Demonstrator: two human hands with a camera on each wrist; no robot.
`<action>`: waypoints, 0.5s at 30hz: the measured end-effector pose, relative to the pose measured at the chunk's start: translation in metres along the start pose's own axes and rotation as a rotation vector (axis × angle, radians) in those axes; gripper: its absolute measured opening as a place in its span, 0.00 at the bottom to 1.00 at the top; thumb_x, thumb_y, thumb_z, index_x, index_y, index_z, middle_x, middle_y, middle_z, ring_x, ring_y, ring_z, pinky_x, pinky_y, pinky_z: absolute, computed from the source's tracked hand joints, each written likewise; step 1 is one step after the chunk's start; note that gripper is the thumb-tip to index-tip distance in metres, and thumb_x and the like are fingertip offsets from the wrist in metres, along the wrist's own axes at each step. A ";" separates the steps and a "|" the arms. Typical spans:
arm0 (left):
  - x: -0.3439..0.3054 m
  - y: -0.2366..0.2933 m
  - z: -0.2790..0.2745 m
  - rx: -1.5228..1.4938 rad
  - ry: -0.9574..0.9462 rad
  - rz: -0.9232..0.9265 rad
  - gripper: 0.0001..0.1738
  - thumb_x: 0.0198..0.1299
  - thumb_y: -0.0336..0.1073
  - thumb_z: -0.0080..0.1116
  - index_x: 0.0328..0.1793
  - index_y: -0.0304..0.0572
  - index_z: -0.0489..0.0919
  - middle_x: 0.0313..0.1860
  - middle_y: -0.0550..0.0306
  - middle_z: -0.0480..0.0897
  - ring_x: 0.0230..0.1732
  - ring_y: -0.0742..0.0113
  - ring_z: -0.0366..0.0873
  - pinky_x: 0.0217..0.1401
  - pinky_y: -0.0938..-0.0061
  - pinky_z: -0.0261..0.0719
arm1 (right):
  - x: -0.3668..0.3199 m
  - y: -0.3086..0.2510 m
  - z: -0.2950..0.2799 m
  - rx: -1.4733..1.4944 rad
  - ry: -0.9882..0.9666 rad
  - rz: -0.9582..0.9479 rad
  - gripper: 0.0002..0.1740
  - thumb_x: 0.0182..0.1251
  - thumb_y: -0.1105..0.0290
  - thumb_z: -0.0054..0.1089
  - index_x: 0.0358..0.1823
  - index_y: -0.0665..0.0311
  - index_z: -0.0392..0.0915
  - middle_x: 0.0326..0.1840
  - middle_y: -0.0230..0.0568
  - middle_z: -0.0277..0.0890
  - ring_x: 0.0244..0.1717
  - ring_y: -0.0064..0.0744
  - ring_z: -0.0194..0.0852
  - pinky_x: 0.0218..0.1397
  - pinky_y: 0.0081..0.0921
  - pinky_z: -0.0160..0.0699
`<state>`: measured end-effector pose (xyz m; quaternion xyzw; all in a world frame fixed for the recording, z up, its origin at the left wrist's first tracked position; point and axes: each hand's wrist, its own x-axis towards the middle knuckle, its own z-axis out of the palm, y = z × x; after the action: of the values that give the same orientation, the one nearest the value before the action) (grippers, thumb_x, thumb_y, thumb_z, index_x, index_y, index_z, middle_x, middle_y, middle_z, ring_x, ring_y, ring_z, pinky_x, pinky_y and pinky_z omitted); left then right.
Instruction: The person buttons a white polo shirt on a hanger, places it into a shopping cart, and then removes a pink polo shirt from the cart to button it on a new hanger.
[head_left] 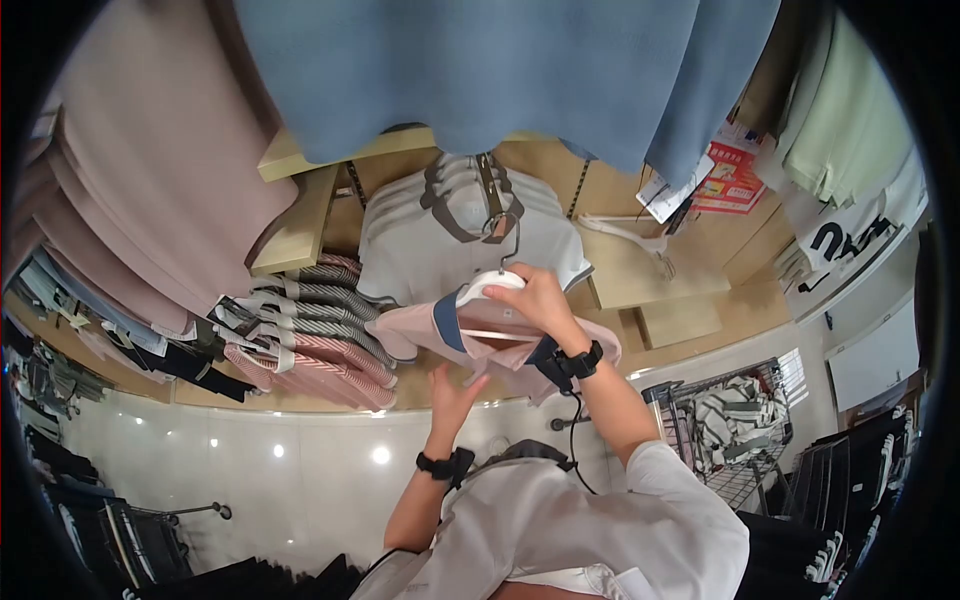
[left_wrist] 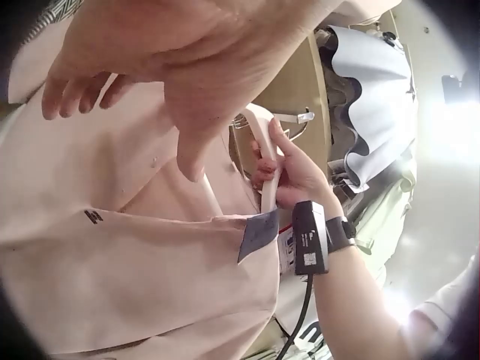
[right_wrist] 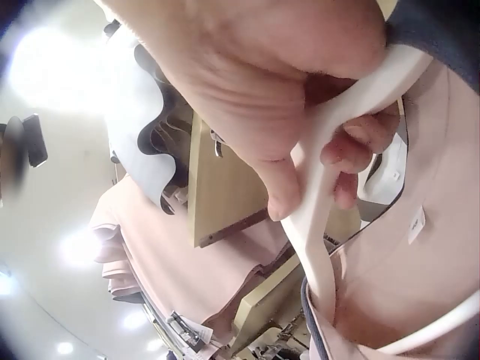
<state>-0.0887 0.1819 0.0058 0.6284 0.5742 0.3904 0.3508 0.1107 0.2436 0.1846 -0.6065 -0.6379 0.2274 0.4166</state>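
Note:
A pink polo shirt (head_left: 412,322) with a dark blue collar (head_left: 448,322) hangs on a white hanger (right_wrist: 311,217) in front of me. The fingers and thumb of my right hand (head_left: 541,300) grip the hanger near its neck, with the metal hook standing above. In the right wrist view, one arm of the hanger runs down into the shirt's neck opening. My left hand (head_left: 455,397) is at the lower front of the shirt, its fingers spread. The left wrist view has this hand (left_wrist: 202,67) over the pink cloth, holding nothing.
Grey polo shirts (head_left: 400,225) hang just behind, and striped shirts (head_left: 325,345) hang to the left. A large blue garment (head_left: 470,70) hangs overhead. A bare white hanger (head_left: 625,228) lies against the right shelf. A wire cart (head_left: 735,470) with striped clothing stands at right.

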 end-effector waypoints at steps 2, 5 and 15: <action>0.015 0.006 0.017 0.037 0.086 0.061 0.49 0.47 0.53 0.76 0.63 0.19 0.67 0.56 0.33 0.72 0.60 0.40 0.70 0.65 0.57 0.68 | 0.001 0.004 -0.001 0.007 -0.021 -0.023 0.25 0.54 0.51 0.73 0.40 0.68 0.83 0.32 0.54 0.83 0.34 0.49 0.83 0.40 0.35 0.79; 0.046 -0.008 0.049 -0.007 0.209 0.123 0.43 0.52 0.47 0.74 0.63 0.20 0.66 0.55 0.37 0.75 0.55 0.48 0.75 0.62 0.63 0.72 | 0.004 0.018 -0.003 -0.014 -0.053 -0.048 0.22 0.56 0.58 0.73 0.44 0.68 0.81 0.34 0.51 0.83 0.34 0.40 0.83 0.40 0.30 0.78; 0.074 0.016 0.042 -0.405 0.085 -0.164 0.13 0.63 0.33 0.61 0.47 0.29 0.77 0.39 0.56 0.83 0.39 0.74 0.75 0.43 0.75 0.73 | -0.070 0.089 -0.015 0.114 0.667 -0.254 0.12 0.56 0.75 0.69 0.38 0.69 0.74 0.38 0.44 0.73 0.36 0.39 0.73 0.41 0.27 0.74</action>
<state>-0.0411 0.2539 0.0078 0.4794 0.5476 0.4939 0.4759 0.1690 0.1878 0.1039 -0.5391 -0.5233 -0.0015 0.6599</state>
